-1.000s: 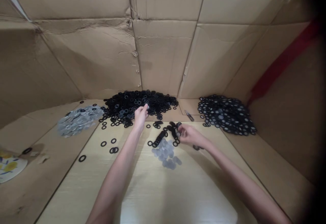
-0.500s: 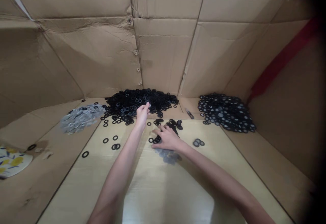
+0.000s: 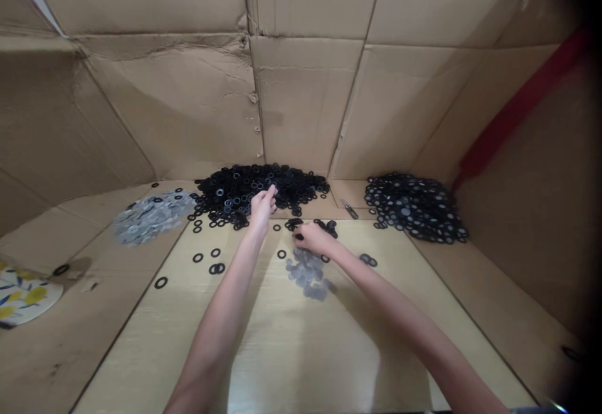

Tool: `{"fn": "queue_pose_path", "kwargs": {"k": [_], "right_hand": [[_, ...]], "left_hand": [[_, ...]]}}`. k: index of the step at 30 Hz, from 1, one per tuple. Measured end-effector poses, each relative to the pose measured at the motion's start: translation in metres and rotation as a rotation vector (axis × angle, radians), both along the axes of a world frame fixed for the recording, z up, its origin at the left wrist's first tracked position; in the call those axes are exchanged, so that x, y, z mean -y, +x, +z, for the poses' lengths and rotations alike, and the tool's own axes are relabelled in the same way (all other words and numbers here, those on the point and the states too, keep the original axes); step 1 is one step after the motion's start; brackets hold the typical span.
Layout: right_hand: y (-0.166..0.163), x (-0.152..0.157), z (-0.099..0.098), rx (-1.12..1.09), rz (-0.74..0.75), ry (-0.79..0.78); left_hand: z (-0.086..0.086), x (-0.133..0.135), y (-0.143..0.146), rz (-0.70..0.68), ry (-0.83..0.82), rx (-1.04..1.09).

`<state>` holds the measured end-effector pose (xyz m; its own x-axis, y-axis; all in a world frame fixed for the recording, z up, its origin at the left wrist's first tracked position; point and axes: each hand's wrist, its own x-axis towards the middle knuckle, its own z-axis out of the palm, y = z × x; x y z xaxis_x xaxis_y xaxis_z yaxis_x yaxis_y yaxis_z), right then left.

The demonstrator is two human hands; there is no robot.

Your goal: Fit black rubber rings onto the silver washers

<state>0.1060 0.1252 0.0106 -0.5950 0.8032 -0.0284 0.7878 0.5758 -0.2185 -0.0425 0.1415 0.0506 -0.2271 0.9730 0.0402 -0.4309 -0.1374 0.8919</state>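
From my remote seat: both hands work at the black ring heap point(image 3: 235, 189) banked against the cardboard wall point(image 3: 301, 100) of a boxed-in desk point(image 3: 291, 351). The left hand point(image 3: 261, 208) sits at the heap's near edge, much as it did a second ago. Its grip is pressed together at the fingertips, though I cannot tell whether a ring lies between them.

The right hand point(image 3: 313, 238) has done the moving. A second ago it was off to the right of the heap's spill. Half a second ago it lay spread flat nearer me. Now it has drawn back toward the heap, grip curled shut with the tips on a dark ring among the loose rings point(image 3: 324, 224) just in front of the heap. I cannot tell whether that ring is pinched or only touched.

That shift bares the small patch of grey discs point(image 3: 308, 273) on my side of the heap, and two joined rings point(image 3: 368, 260) lie to the patch's right, apart from either hand.

Left of the heap lies a pale disc pile point(image 3: 150, 216). To the heap's right are a small tool point(image 3: 348, 211) and, beyond it, a second dark pile flecked with grey point(image 3: 414, 207). As I read it, the right hand is shuttling between rings and discs, while the left stays at the heap.
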Motion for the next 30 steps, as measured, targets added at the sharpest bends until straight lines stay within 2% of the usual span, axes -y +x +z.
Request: {"fn": "queue_pose_path", "kwargs": {"k": [5,11,13,15,17,19,21,26,30], "right_hand": [[-0.001,-0.004,0.001,0.012,-0.001,0.003],[0.007,-0.037,0.013,-0.039,-0.248,0.04],[0.007,-0.038,0.011,-0.027,-0.281,0.069],[0.002,-0.029,0.007,-0.049,-0.223,0.15],[-0.005,-0.011,0.002,-0.086,-0.08,0.219],[-0.015,0.007,-0.002,-0.082,0.07,0.154],[-0.024,0.022,-0.005,-0.061,0.132,0.066],[-0.03,0.024,-0.009,-0.086,0.103,-0.013],[-0.013,0.007,-0.007,-0.175,-0.092,0.037]], "left_hand": [[0.0,0.0,0.001,0.003,-0.034,0.0],[0.002,0.0,0.002,0.004,-0.063,0.003],[0.002,0.001,0.003,0.002,-0.072,-0.002],[0.002,0.001,0.003,-0.001,-0.071,-0.005],[0.003,0.002,0.003,-0.005,-0.059,-0.002],[0.004,0.003,0.003,-0.017,-0.04,0.005],[0.006,0.005,0.002,-0.038,-0.019,0.016],[0.012,0.015,0.001,-0.048,0.02,0.02],[0.007,0.027,-0.001,-0.038,0.008,-0.016]]}}
